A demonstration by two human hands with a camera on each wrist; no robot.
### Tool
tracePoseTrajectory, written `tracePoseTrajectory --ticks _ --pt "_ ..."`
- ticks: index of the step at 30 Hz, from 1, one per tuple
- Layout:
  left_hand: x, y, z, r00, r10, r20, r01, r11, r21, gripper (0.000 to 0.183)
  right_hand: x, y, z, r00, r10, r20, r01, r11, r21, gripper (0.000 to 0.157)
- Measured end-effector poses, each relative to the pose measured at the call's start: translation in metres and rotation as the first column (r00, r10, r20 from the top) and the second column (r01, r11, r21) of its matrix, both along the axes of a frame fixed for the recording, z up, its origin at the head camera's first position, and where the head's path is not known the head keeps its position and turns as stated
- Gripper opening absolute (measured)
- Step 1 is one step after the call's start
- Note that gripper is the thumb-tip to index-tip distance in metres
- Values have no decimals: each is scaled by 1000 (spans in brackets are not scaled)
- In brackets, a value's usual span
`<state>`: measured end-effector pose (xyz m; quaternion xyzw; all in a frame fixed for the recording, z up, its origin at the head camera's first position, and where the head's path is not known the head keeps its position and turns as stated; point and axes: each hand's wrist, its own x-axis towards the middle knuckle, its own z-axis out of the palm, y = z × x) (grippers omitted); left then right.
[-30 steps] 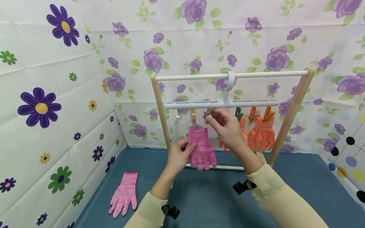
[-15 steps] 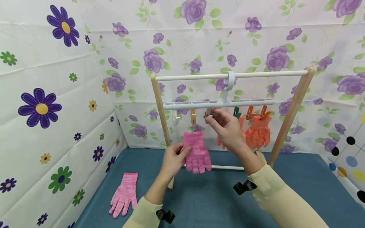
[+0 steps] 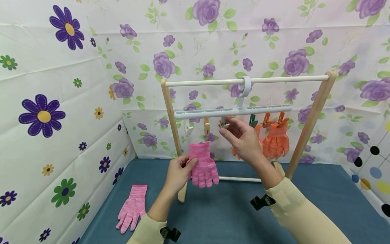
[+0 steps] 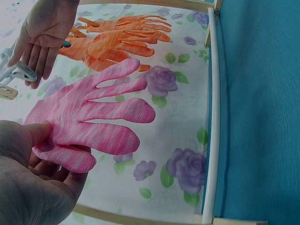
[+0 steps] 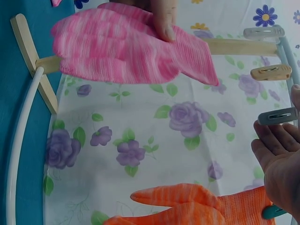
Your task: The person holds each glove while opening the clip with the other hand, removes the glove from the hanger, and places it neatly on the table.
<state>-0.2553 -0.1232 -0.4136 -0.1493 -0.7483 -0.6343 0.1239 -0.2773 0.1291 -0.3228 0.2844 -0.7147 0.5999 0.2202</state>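
Note:
In the head view my left hand (image 3: 178,173) pinches a pink striped knit glove (image 3: 202,166) near its cuff, thumb in front. The glove's fingers point down, and it hangs below and left of the clips. My right hand (image 3: 243,139) is raised under the white hanger (image 3: 207,113), thumb and fingers at a grey clothespin (image 3: 223,122) that hangs from it. In the right wrist view this grey clothespin (image 5: 277,116) lies between thumb and fingertips, with its jaws apart from the pink glove (image 5: 122,47). Another pink glove (image 3: 134,208) lies flat on the table at the left.
A white clothespin (image 3: 188,128) and a tan clothespin (image 3: 207,126) hang left of my right hand. Orange gloves (image 3: 275,142) hang from orange and green clips at the right. The hanger hooks on a wooden rack (image 3: 310,122) that stands on the blue table (image 3: 231,217).
My left hand has moved left and slightly down with the pink glove, away from the grey clothespin. The hanger has shifted a little left. My right hand stays at the clothespin.

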Motion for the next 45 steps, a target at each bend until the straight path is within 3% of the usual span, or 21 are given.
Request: tracePoseTrajectory --ticks 10,21,29,37,45 --pt "4 -17 -2 1000 1 3 -1 1000 -1 18 3 5 -5 999 -32 -16 32 999 40 53" --pt "6 -37 -7 998 57 -6 -57 997 -42 20 12 12 -11 996 -65 -63 70 993 95 60" --pt "9 -54 -11 995 94 30 -91 994 -68 19 22 21 -17 982 -139 -125 158 975 157 65" --pt "16 -71 -11 987 155 46 -146 976 -162 22 31 30 -25 970 -166 -176 196 966 168 66" --pt "20 -86 -14 973 184 136 -154 967 -203 24 41 43 -34 955 -198 -221 250 939 236 71"
